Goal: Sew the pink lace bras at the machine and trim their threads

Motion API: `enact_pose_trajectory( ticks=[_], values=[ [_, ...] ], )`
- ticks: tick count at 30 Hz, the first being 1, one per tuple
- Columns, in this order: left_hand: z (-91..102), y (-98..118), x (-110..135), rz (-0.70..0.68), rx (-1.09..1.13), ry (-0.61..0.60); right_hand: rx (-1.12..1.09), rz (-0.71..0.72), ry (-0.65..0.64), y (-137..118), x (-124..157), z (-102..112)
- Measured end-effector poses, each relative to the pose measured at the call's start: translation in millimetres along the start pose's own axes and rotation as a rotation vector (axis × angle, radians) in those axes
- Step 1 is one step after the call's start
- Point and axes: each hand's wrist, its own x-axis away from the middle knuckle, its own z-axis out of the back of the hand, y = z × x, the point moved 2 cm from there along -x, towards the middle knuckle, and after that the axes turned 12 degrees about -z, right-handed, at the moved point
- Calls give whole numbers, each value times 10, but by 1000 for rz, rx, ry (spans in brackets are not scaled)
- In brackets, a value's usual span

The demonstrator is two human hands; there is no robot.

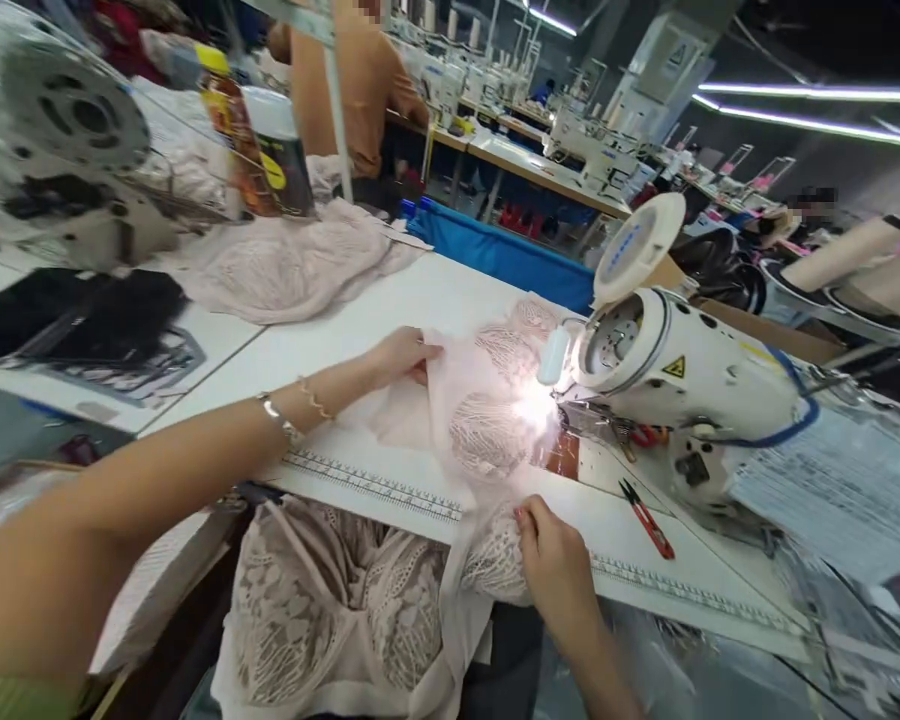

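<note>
A pale pink lace bra (487, 435) lies on the white table by the needle area of a sewing machine (675, 360), under a bright lamp. Thumb and fingers of my left hand (405, 355) are closed on its far-left edge. My right hand (559, 560) pinches a lace cup of the pink fabric at the table's front edge. More lace bra pieces (330, 610) hang below that edge over my lap and seem to join the piece on the table. The needle itself is lost in the glare.
Red-handled thread snips (649, 520) lie right of my right hand. A ruler strip (375, 485) runs along the front edge. Folded lace bras (285, 260), a spray can (277, 150) and a yellow-capped bottle (232, 130) stand at the back left. A person (345, 80) is beyond.
</note>
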Motion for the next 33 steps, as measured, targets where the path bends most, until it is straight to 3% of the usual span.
enact_pose_trajectory(
  ticks=[3,5,7,9,10,11,12,14,16,20,22,25,29,33],
  values=[
    [33,-48,-15,-177,-221,14,189,-46,-53,-19,3,89],
    [-166,-92,98,-320,-300,-92,242,-2,-147,-67,-19,238],
    [-517,-165,277,-472,-359,-381,255,91,-257,-112,-61,475],
    [-918,-261,511,-754,-515,-835,266,182,-339,-113,-133,756],
    [-1081,-317,619,-902,-634,-976,295,200,-354,-88,-184,885],
    [-1210,-372,700,-1007,-749,-1034,349,207,-340,-50,-248,990],
    [-1305,-420,756,-1079,-856,-1033,416,201,-296,-3,-323,1060],
    [-1395,-481,782,-1088,-969,-915,518,175,-172,89,-494,1073],
    [-1391,-501,730,-1056,-969,-849,513,157,-58,142,-674,925],
    [-1317,-447,505,-1015,-749,-932,248,27,167,152,-972,495],
    [-1311,-418,390,-912,-750,-869,121,-75,208,159,-1053,351],
    [-1351,-418,343,-835,-1027,-714,28,-171,213,189,-1073,265],
    [-1427,-480,486,-1047,-1367,-761,-51,-155,214,226,-998,238],
    [-1432,-521,543,-1127,-1449,-750,-34,-109,317,234,-959,182]
  ],
)
